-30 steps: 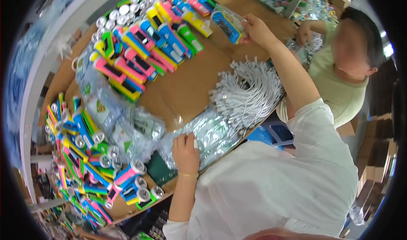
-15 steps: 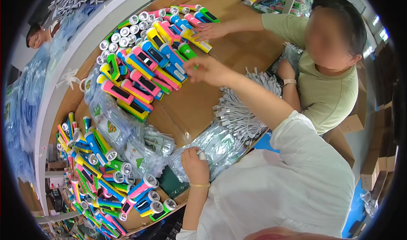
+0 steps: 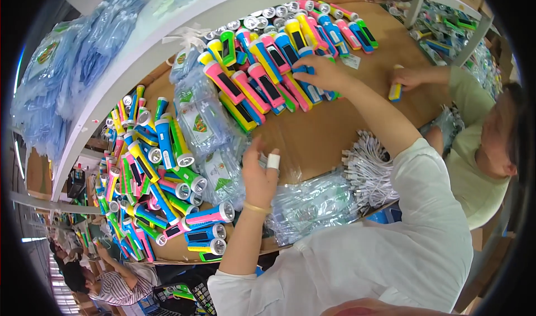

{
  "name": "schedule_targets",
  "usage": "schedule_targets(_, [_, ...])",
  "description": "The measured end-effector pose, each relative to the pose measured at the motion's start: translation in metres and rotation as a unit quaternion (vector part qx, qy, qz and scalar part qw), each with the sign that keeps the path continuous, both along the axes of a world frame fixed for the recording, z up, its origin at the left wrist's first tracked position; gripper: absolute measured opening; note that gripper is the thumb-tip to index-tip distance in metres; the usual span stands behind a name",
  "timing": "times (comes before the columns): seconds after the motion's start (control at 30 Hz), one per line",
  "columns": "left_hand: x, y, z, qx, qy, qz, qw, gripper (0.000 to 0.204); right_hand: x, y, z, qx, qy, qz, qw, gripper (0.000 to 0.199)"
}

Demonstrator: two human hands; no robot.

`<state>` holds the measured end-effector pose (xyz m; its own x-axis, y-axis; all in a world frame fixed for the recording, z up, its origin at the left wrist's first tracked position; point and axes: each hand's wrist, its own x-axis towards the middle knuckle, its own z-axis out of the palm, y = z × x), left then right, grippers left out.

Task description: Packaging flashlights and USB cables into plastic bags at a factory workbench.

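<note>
My right hand (image 3: pixel 326 74) is on the near edge of a pile of colourful flashlights. Its fingers curl over a blue flashlight (image 3: pixel 310 84) with white trim, partly hidden by the hand. My left hand (image 3: pixel 259 173) is held above the cardboard, fingers apart and holding nothing, with a white wrap (image 3: pixel 273 161) on one finger. Beside it lie printed clear plastic bags (image 3: pixel 222 170). Under my right arm are more clear bags (image 3: pixel 312 201) and a bundle of white cables (image 3: pixel 365 170).
A second heap of flashlights (image 3: pixel 151 165) fills the left side. Across the right, a co-worker's hand (image 3: pixel 410 78) holds a yellow and blue flashlight (image 3: pixel 396 89). A white shelf bar (image 3: pixel 120 81) arches over the far side, with hanging blue-tinted bags (image 3: pixel 72 64) behind it.
The view has swung left. My right hand has come onto the flashlights, and my left hand has lifted off the clear bags. The co-worker's hand has left the pile with a flashlight.
</note>
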<state>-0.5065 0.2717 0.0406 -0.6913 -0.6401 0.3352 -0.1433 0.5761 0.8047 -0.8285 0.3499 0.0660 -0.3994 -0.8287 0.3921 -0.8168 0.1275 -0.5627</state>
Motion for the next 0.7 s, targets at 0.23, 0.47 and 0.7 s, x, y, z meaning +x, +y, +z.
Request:
schedule_targets(0.23, [-0.091, -0.139, -0.019, 0.122, 0.087, 0.079, 0.986, 0.063, -0.146, -0.102, -0.01, 0.048, 0.075, -0.045, 0.995, 0.051])
schedule_targets(0.47, [-0.153, -0.161, -0.043, -0.046, -0.036, 0.168, 0.984, 0.086, -0.17, -0.204, 0.021, 0.117, 0.056, -0.021, 0.991, 0.066])
schedule_targets(0.7, [-0.179, -0.167, -0.052, -0.123, 0.016, 0.213, 0.969, 0.089, -0.163, -0.269, 0.019, 0.124, 0.058, 0.013, 0.991, 0.066])
